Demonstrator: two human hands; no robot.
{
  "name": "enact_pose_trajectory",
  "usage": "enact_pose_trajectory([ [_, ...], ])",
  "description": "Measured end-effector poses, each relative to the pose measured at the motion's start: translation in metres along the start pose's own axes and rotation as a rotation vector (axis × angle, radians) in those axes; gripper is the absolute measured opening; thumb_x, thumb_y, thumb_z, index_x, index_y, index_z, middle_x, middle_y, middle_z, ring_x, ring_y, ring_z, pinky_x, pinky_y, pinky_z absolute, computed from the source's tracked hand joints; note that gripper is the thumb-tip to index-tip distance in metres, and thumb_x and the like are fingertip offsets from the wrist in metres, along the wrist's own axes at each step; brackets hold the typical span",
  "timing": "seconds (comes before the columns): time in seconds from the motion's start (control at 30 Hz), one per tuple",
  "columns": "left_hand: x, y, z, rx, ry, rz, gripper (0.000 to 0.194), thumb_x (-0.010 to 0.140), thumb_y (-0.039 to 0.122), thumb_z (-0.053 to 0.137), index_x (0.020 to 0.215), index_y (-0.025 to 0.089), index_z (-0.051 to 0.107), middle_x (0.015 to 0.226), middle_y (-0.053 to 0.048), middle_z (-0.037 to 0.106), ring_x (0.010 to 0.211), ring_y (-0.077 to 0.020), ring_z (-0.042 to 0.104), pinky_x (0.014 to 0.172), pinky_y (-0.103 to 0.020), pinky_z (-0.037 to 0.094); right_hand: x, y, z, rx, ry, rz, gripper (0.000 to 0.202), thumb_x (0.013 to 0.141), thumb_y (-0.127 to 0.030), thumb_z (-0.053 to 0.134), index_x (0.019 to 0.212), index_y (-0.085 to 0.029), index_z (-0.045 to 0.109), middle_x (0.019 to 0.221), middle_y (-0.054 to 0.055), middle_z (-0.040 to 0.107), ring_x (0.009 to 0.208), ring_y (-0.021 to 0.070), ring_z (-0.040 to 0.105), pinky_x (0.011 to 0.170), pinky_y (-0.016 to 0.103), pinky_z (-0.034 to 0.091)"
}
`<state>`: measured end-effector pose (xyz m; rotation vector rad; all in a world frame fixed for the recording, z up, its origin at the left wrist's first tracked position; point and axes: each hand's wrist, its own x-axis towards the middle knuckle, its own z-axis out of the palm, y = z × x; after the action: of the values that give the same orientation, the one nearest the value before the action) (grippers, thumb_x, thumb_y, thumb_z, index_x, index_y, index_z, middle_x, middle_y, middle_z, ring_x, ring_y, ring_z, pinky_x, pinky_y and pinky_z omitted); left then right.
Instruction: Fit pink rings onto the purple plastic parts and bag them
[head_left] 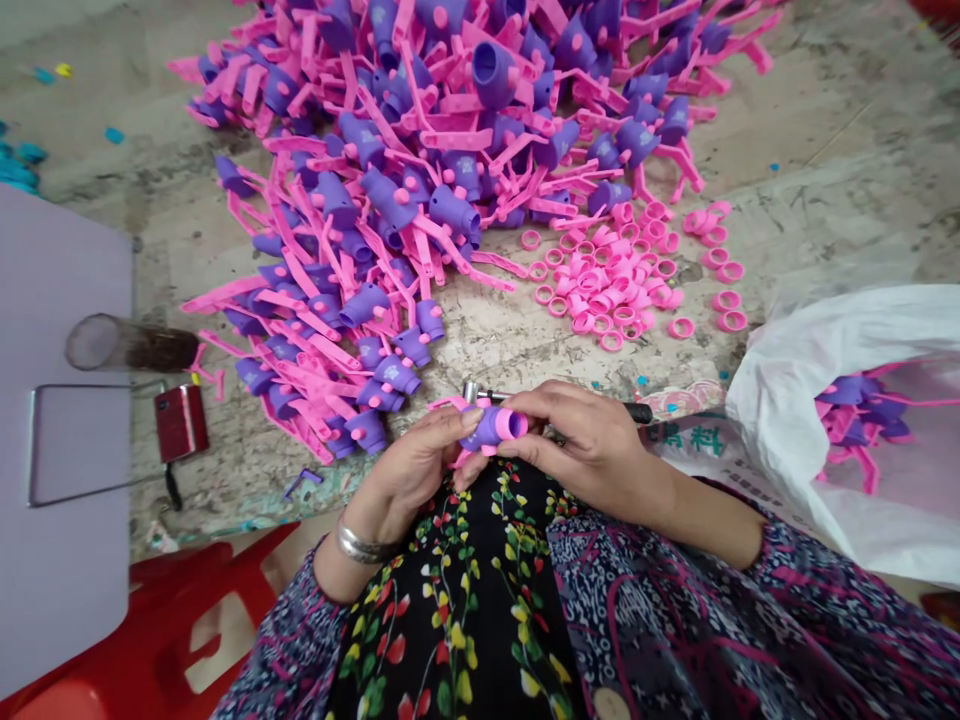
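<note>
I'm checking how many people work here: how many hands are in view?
2: the left hand holds a purple piece; the right hand pinches the pink ring at its end. No others show.

Ahead of the left hand and the right hand there is a table, its surface worn and stained. Well left of the left hand is a lilac board; nearer and lower, a red seat. The light is soft.
</note>
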<state>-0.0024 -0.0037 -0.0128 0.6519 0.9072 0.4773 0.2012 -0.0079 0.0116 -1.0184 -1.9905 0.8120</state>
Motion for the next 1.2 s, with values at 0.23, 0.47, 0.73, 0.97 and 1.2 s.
enact_pose_trajectory([
  [0.23, 0.001, -0.001, -0.008, 0.006, -0.029, 0.016, 0.038, 0.084, 0.046, 0.063, 0.066, 0.013, 0.061, 0.044, 0.002, 0.053, 0.035, -0.0070, 0.043, 0.040, -0.022, 0.030, -0.002, 0.002, 0.003, 0.021, -0.009, -0.037, 0.022, 0.089, -0.025, 0.065, 0.104, -0.009, 0.066, 0.086, 0.007, 0.071, 0.075, 0.0136, 0.063, 0.071, 0.024, 0.050],
  [0.47, 0.000, -0.008, -0.009, 0.013, 0.043, 0.050, 0.039, 0.079, 0.047, 0.067, 0.061, 0.015, 0.059, 0.046, 0.002, 0.054, 0.037, -0.0067, 0.042, 0.041, -0.022, 0.030, 0.001, -0.001, 0.002, 0.062, -0.015, -0.030, 0.018, 0.090, -0.025, 0.063, 0.099, -0.010, 0.067, 0.084, 0.007, 0.071, 0.073, 0.0131, 0.063, 0.068, 0.023, 0.050],
  [0.73, -0.002, -0.006, -0.002, 0.005, 0.088, 0.056, 0.041, 0.072, 0.051, 0.074, 0.060, 0.014, 0.060, 0.047, 0.002, 0.053, 0.041, -0.0066, 0.043, 0.042, -0.021, 0.030, -0.002, -0.001, 0.004, 0.069, 0.028, -0.014, 0.018, 0.088, -0.025, 0.066, 0.099, -0.011, 0.068, 0.081, 0.006, 0.071, 0.071, 0.0125, 0.064, 0.065, 0.022, 0.051],
  [0.97, -0.001, -0.011, -0.003, -0.068, 0.140, 0.057, 0.039, 0.069, 0.049, 0.077, 0.061, 0.015, 0.060, 0.048, 0.003, 0.053, 0.040, -0.0074, 0.043, 0.041, -0.023, 0.033, -0.003, 0.002, 0.007, 0.096, 0.071, 0.009, 0.021, 0.085, -0.024, 0.070, 0.105, -0.016, 0.068, 0.083, 0.004, 0.072, 0.071, 0.0121, 0.064, 0.065, 0.023, 0.052],
  [1.2, -0.001, -0.010, 0.001, -0.112, 0.162, 0.092, 0.037, 0.067, 0.048, 0.079, 0.060, 0.015, 0.061, 0.046, 0.004, 0.050, 0.041, -0.0077, 0.043, 0.040, -0.022, 0.034, -0.001, 0.001, 0.005, 0.068, 0.071, 0.013, 0.020, 0.086, -0.025, 0.069, 0.104, -0.016, 0.069, 0.077, 0.003, 0.070, 0.067, 0.0116, 0.063, 0.062, 0.023, 0.050],
])
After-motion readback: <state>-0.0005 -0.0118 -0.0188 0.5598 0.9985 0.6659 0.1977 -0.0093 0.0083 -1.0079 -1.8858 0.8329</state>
